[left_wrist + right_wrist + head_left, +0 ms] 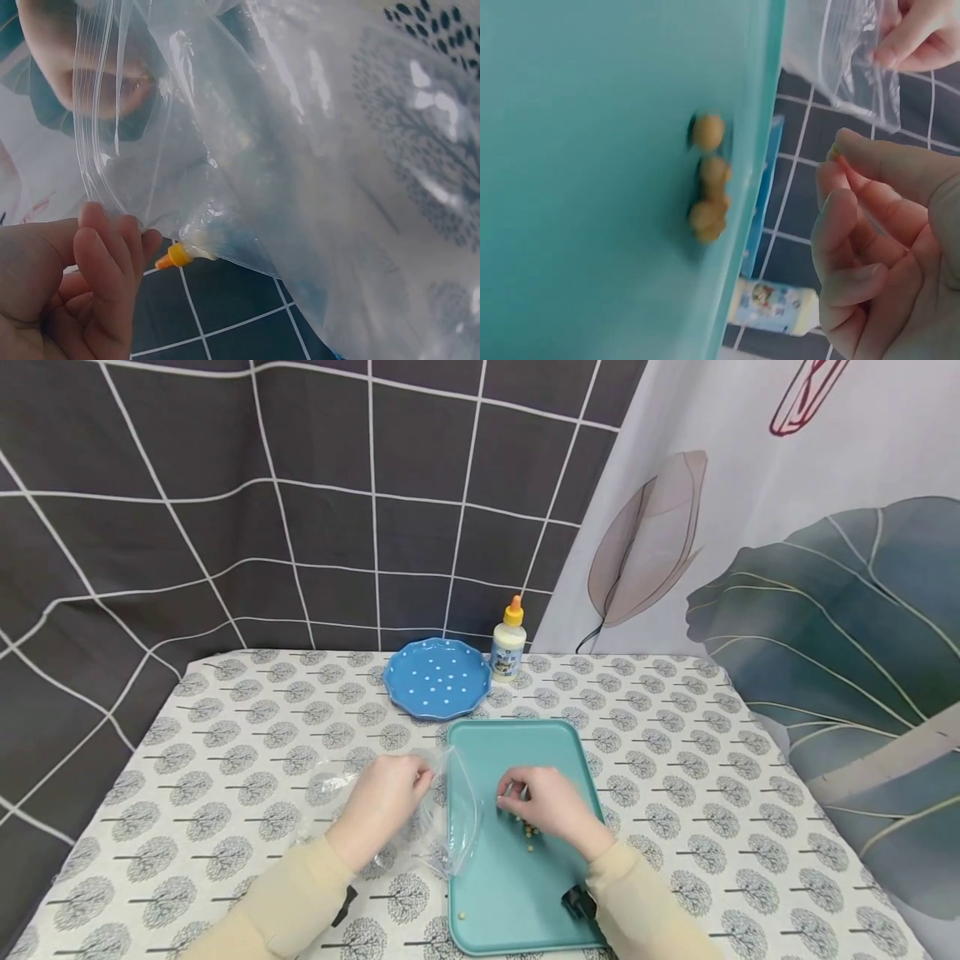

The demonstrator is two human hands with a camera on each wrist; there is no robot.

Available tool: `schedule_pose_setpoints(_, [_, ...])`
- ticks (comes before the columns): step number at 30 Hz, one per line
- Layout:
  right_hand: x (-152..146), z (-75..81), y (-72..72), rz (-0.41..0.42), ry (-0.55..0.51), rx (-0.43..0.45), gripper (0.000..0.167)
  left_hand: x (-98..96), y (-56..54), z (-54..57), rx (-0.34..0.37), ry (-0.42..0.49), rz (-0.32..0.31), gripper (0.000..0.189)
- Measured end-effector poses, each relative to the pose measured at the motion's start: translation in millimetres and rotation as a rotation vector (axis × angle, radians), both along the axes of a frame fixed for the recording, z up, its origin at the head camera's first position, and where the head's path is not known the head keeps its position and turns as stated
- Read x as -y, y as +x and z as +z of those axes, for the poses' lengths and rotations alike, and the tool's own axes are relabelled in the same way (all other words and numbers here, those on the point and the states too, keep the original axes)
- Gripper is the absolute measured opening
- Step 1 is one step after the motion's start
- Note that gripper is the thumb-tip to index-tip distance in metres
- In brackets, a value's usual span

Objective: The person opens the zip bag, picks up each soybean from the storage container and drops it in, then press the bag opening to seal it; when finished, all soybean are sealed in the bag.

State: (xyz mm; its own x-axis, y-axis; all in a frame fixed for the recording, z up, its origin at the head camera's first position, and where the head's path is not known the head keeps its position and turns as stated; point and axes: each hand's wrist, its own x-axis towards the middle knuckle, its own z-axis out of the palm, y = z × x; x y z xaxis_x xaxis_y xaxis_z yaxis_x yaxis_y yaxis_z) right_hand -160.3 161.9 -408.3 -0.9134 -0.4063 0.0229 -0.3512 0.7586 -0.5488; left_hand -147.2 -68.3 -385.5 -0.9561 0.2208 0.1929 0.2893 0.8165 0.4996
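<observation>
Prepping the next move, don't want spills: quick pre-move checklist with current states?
1. Left grip pinching clear bag: ok.
2. Right grip pinching a small piece: ok, a yellowish bit shows at the fingertips.
3. Bag mouth fully open: cannot tell, clear film overlaps.
4. Loose pieces all grouped on tray: not ok, one stray near a corner.
5. Bottle upright: ok.

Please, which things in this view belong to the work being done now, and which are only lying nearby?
Likely part of the work:
clear zip bag, held by the left hand
small yellowish balls; one seems pinched in the right hand
teal tray, under the balls

Apparently just lying nearby:
blue dotted plate
orange-tipped bottle
</observation>
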Motion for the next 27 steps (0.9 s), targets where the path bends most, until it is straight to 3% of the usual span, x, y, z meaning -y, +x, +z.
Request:
schedule_pose_setpoints(8, [14,4.3,8.6,0.081,-0.023,-0.013,0.005,1.5,1.0,-1.7,-0.034,-0.035,0.004,0.01])
schedule_pose_setpoints(18, [26,1.8,11.0,0.11,-0.021,-0.019,0.006,1.5,1.8,-1.0,-0.069,-0.035,0.002,0.008])
schedule_pose_setpoints(27, [28,2.1,12.7,0.111,-0.022,-0.028,0.007,2.4,0.3,2.5,-0.026,-0.025,-0.004,0.011])
